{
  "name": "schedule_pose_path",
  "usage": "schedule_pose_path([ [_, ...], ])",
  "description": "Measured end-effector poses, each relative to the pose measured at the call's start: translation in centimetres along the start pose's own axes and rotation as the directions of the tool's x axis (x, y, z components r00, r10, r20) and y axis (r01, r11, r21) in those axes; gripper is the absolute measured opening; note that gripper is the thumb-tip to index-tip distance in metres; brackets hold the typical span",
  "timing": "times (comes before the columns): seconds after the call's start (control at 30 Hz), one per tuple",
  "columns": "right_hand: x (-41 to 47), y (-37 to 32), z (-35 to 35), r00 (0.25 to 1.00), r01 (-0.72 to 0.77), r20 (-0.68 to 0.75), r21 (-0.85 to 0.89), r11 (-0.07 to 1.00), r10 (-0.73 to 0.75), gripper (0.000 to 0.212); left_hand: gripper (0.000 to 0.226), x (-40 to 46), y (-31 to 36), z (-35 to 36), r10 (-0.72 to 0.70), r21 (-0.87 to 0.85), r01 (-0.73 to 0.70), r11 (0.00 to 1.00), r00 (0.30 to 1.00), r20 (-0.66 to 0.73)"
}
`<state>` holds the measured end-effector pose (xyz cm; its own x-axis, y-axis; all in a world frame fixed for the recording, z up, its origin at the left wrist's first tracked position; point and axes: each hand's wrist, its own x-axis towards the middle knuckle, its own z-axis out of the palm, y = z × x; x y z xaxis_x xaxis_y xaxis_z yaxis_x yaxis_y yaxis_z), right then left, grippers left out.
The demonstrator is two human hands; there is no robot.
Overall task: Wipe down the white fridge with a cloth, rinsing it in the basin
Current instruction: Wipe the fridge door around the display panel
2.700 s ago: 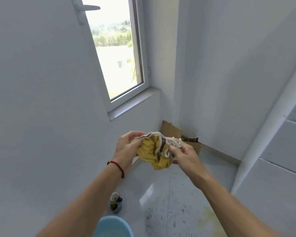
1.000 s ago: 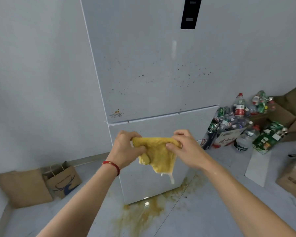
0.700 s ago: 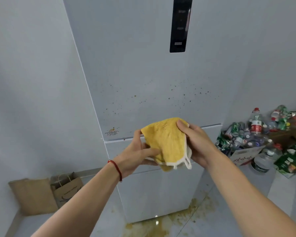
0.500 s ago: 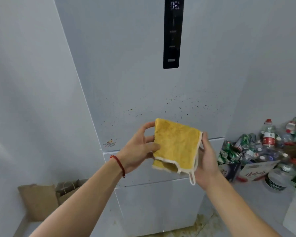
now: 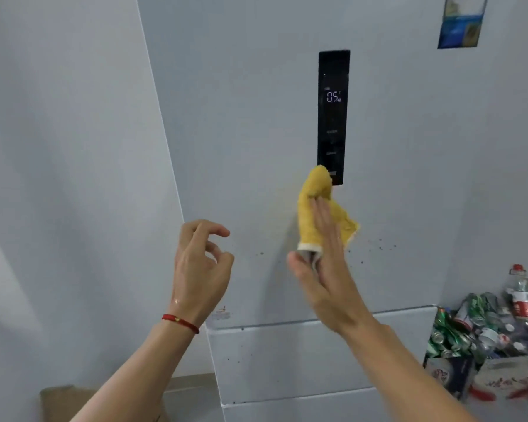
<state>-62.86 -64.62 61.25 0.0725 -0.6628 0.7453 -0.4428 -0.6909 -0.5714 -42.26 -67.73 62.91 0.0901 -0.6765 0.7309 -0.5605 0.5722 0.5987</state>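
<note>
You are facing one tall white fridge [image 5: 256, 117] carrying one black display panel [image 5: 333, 117] and one blue sticker [image 5: 461, 22]. You are using two hands, left [image 5: 198, 269] and right [image 5: 326, 269], working one yellow terry cloth [image 5: 314, 208], wearing one red string bracelet [image 5: 180, 322].

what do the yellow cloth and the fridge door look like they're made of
Yellow cloth: soft, nubby fabric, probably microfibre or terry, with a pale stitched edge; it crumples under the right hand. Fridge door: smooth, white, faintly glossy panel, likely painted metal, dotted with brown specks.
</note>
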Motion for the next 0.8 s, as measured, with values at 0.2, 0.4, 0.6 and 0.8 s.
schedule_pose_path([
  [0.2,3.8,6.6,9.6,0.984,0.166,0.085,-0.757,0.632,-0.156,0.066,0.035,3.9,-3.4,-4.7,-0.009,0.018,0.010,1.000,0.999,-0.047],
  [0.4,6.3,6.6,14.2,0.951,0.128,-0.041,-0.849,0.513,-0.306,0.066,0.032,5.8,-7.4,-7.5,-0.110,0.024,0.111,0.994,0.994,-0.014],
  [0.6,6.3,4.6,19.2,0.886,0.426,0.269,-0.796,0.430,-0.379,0.076,0.019,6.5,-8.4,-4.6,-0.328,-0.195,0.314,0.929,0.943,-0.047],
  [0.8,4.8,8.5,9.6,0.946,0.167,0.004,-0.864,0.475,-0.325,0.095,0.036,4.4,-8.9,-2.0,-0.212,-0.118,0.207,0.971,0.977,-0.027],
])
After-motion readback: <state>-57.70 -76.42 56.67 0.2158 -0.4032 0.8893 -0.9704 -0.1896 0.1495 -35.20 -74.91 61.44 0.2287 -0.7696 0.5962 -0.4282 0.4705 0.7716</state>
